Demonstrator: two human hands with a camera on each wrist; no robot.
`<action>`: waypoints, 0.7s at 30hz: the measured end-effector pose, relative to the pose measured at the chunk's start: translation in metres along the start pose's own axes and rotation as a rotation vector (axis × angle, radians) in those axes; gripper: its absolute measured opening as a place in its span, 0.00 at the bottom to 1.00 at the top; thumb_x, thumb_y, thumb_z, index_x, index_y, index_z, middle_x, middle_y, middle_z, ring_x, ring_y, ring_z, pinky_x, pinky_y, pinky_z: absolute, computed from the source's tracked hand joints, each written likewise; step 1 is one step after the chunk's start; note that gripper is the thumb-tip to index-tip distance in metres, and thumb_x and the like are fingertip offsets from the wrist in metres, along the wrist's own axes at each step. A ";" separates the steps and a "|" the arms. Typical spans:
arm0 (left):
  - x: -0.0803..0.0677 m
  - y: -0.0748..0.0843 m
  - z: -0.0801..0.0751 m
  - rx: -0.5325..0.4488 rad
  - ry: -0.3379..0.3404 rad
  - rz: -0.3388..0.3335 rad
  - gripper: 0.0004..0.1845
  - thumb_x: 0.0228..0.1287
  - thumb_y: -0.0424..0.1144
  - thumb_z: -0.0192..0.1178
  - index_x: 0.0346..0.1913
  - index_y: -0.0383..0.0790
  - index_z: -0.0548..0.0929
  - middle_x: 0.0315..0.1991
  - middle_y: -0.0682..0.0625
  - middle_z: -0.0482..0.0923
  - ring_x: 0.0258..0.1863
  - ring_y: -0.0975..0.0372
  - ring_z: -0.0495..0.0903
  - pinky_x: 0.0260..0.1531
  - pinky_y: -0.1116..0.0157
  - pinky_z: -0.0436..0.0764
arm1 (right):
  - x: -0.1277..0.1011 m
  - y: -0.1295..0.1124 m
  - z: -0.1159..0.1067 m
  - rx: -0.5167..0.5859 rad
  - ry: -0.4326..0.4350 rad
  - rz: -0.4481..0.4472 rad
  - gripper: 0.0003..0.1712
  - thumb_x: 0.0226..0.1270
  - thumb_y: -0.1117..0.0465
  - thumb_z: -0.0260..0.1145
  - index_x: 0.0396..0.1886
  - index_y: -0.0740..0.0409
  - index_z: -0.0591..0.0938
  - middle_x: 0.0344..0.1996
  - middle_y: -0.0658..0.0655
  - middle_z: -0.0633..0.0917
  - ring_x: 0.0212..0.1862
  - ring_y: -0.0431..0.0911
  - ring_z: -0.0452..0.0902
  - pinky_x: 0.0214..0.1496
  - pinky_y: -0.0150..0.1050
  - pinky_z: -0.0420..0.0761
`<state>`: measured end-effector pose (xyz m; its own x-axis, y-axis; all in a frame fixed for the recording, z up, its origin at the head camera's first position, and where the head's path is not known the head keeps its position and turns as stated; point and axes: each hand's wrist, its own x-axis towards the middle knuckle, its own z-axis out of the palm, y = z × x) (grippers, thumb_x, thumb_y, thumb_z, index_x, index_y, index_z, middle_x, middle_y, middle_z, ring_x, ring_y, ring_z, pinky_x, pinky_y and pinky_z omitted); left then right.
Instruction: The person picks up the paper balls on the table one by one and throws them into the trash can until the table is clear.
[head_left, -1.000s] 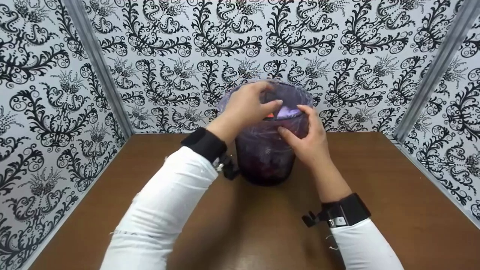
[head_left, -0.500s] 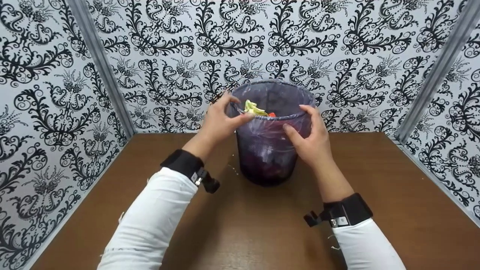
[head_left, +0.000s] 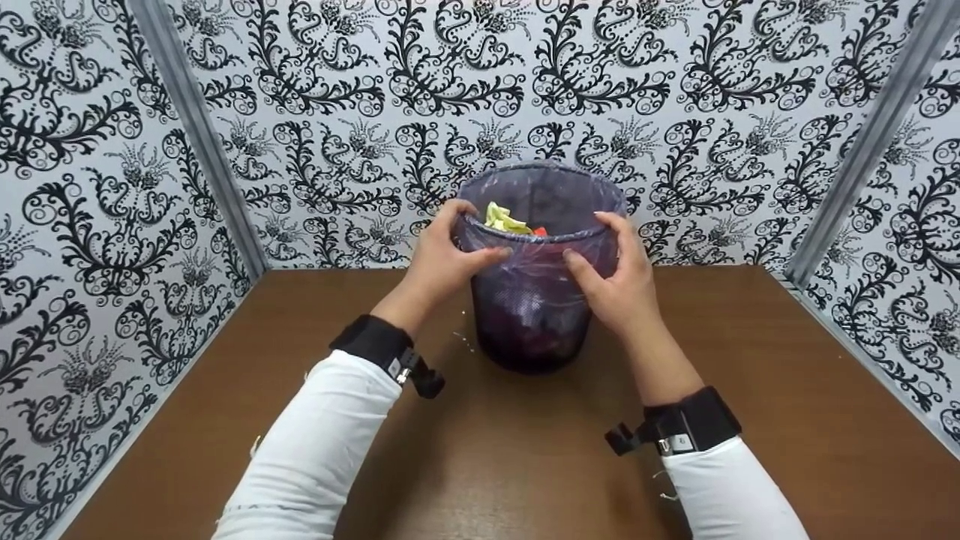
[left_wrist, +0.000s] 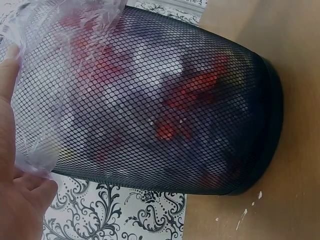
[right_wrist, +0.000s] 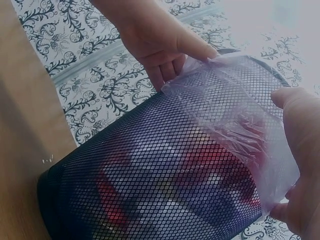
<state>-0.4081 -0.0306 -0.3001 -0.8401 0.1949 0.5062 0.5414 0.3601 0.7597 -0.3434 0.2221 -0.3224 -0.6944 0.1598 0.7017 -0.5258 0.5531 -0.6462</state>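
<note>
A black mesh wastebasket (head_left: 529,322) stands upright on the table, seen whole in the head view. A thin purple plastic bin liner (head_left: 525,262) is folded out over its rim. My left hand (head_left: 442,251) grips the lined rim at the left, thumb on the outside and fingertips over the edge. On the right side, my right hand (head_left: 628,285) holds the rim the same way. Pale yellow-green scraps (head_left: 504,218) and a bit of something red (head_left: 540,232) show just inside the mouth. Through the mesh in the left wrist view, blurred red pieces (left_wrist: 195,90) and white pieces are visible.
The brown wooden table (head_left: 750,360) extends around the basket. Behind it rises a wall (head_left: 315,75) papered in black scrolls on white, with side panels left and right. Small white specks (head_left: 463,341) lie on the table left of the basket.
My left hand was over the basket's mouth, then moved left and down to the rim, which it now grips; the scraps inside came into sight. My right hand has stayed on the rim.
</note>
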 end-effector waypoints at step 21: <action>0.001 -0.003 0.000 -0.067 -0.025 -0.021 0.38 0.32 0.63 0.77 0.49 0.59 0.71 0.43 0.55 0.78 0.40 0.61 0.81 0.36 0.64 0.84 | 0.001 -0.001 0.001 -0.017 -0.009 -0.025 0.37 0.55 0.43 0.72 0.65 0.37 0.69 0.62 0.49 0.72 0.63 0.48 0.67 0.66 0.56 0.66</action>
<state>-0.4104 -0.0318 -0.3022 -0.8514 0.2110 0.4802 0.5240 0.3028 0.7960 -0.3441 0.2205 -0.3217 -0.6856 0.1381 0.7148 -0.5348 0.5706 -0.6232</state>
